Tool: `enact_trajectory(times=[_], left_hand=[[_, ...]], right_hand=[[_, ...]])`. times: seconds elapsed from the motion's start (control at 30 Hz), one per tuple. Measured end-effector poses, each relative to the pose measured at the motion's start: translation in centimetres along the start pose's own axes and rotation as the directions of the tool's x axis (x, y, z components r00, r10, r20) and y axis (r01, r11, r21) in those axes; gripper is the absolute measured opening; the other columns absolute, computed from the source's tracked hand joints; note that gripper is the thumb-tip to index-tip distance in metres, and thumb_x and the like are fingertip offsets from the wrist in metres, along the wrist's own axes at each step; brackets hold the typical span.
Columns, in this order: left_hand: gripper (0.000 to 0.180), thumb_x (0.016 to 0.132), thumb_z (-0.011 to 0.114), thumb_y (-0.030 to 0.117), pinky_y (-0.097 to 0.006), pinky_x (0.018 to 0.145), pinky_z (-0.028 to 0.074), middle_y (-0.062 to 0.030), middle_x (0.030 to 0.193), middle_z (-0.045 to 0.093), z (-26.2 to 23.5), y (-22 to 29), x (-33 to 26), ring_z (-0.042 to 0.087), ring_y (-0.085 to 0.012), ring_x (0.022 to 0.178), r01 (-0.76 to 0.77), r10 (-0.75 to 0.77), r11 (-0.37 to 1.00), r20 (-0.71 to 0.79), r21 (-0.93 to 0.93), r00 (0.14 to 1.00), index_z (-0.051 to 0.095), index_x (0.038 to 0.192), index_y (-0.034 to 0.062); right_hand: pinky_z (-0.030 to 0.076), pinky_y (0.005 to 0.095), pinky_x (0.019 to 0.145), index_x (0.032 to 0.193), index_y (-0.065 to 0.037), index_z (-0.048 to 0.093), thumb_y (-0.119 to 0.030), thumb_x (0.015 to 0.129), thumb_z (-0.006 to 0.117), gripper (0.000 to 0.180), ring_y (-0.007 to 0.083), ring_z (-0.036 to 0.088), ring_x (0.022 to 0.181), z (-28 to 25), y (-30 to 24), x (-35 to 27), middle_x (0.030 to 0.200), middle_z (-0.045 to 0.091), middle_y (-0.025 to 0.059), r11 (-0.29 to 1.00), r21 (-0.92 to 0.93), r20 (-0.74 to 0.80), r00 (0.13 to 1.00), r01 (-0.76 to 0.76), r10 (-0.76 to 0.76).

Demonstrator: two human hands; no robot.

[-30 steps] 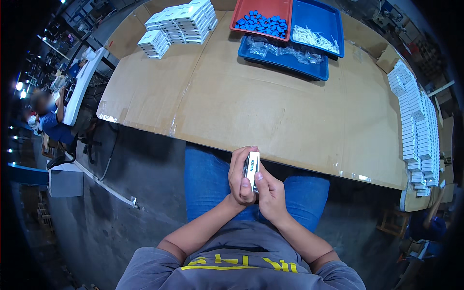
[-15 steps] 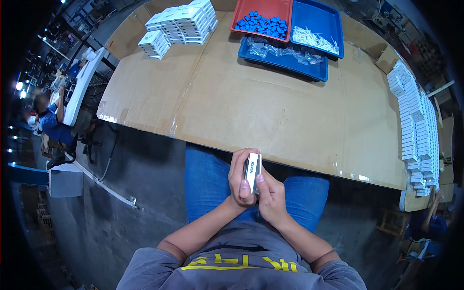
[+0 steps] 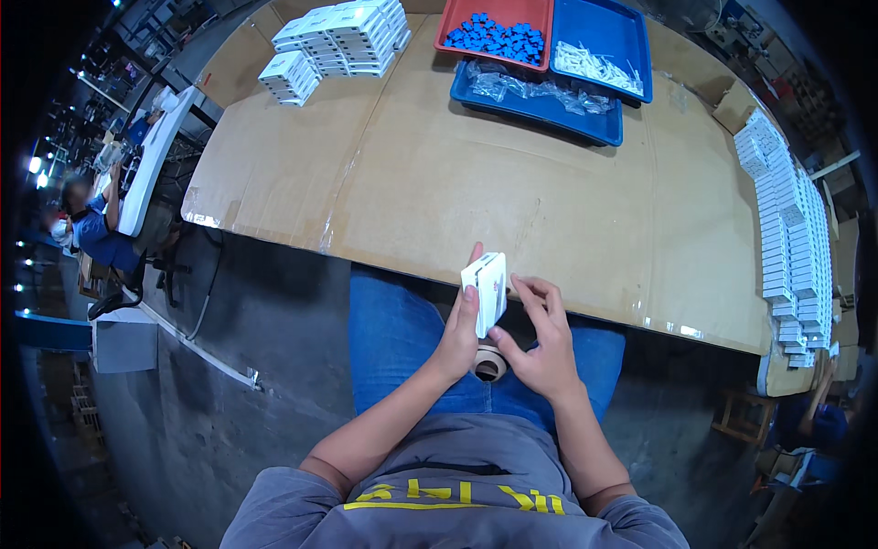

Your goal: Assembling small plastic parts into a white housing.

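Observation:
A small white flat box (image 3: 492, 291) stands tilted on edge in my left hand (image 3: 457, 340), just over the table's near edge. My left thumb lies along its near side, and a fingertip shows beyond its far edge. To the right of it, my right hand (image 3: 546, 352) is open with fingers spread and bent. The right thumb tip is close to the box's lower corner; whether they touch I cannot tell. Below the box, between my thighs, a brown ring-shaped roll (image 3: 489, 368) shows its hollow end.
Stacked white boxes (image 3: 347, 41) stand at the table's far left, with many more (image 3: 782, 229) along its right edge. At the back are a red tray (image 3: 448, 37) of blue pieces, a blue tray (image 3: 594, 23) of white pieces, and another blue tray (image 3: 540, 123) with clear plastic bags.
The box has moved slightly up and turned, so a broad face now shows instead of its narrow side. My right hand has let go and opened. The brown roll has come into sight.

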State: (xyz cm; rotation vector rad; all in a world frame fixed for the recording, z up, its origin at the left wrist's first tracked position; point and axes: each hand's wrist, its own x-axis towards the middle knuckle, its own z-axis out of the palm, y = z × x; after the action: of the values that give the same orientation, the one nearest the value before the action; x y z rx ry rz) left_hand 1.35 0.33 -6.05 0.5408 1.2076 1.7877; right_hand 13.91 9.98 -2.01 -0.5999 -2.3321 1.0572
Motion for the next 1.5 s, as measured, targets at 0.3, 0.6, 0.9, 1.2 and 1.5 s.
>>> enact_trajectory(times=[0.3,0.6,0.9,1.2,1.5], left_hand=[[0.059,0.113,0.032,0.053,-0.039,0.108,0.052,-0.0116,0.142,0.058,2.7,2.4,-1.5,0.061,-0.0239,0.129,0.469,-0.476,0.809,0.072,-0.354,0.877,0.039,0.155,0.0110],[0.062,0.113,0.031,0.056,-0.037,0.106,0.052,-0.0101,0.141,0.059,3.5,2.2,-2.6,0.061,-0.0231,0.128,0.445,-0.458,0.813,0.059,-0.376,0.887,0.040,0.155,0.0108],[0.062,0.113,0.031,0.057,-0.036,0.104,0.053,-0.0085,0.137,0.061,3.2,1.4,-2.8,0.063,-0.0210,0.125,0.432,-0.440,0.826,0.065,-0.361,0.896,0.043,0.152,0.0105],[0.062,0.112,0.030,0.058,-0.038,0.106,0.051,-0.0069,0.136,0.062,3.0,2.1,-2.5,0.062,-0.0207,0.125,0.461,-0.476,0.806,0.057,-0.371,0.878,0.044,0.151,0.0122],[0.093,0.108,0.058,0.028,-0.041,0.121,0.033,-0.0195,0.159,0.037,2.0,0.9,-1.3,0.044,-0.0288,0.143,-0.179,0.139,0.917,0.134,0.357,0.981,-0.010,0.167,0.0030]], right_hand=[[0.043,0.0591,0.113,0.141,-0.003,0.063,-0.046,0.078,0.085,0.080,0.0443,0.057,0.133,-0.1,2.5,0.4,0.143,0.058,0.0258,0.949,0.021,-0.014,0.949,0.314,-0.314],[0.054,0.0540,0.100,0.130,0.004,0.067,-0.058,0.089,0.073,0.074,0.0489,0.065,0.120,1.1,3.3,0.3,0.135,0.062,0.0323,0.882,-0.031,-0.171,0.866,0.471,-0.469],[0.057,0.0532,0.096,0.126,0.006,0.069,-0.055,0.093,0.070,0.070,0.0515,0.067,0.116,2.1,3.8,-0.2,0.132,0.063,0.0352,0.859,-0.015,-0.239,0.833,0.511,-0.500],[0.056,0.0493,0.099,0.129,0.010,0.066,-0.058,0.099,0.063,0.075,0.0495,0.067,0.120,2.2,3.7,0.0,0.133,0.063,0.0360,0.881,0.056,-0.234,0.864,0.470,-0.446],[0.036,0.0422,0.120,0.150,0.008,0.050,-0.055,0.112,0.034,0.076,0.0325,0.046,0.146,1.8,0.9,0.1,0.159,0.046,0.0247,0.731,0.678,-0.072,0.981,-0.085,0.180]])
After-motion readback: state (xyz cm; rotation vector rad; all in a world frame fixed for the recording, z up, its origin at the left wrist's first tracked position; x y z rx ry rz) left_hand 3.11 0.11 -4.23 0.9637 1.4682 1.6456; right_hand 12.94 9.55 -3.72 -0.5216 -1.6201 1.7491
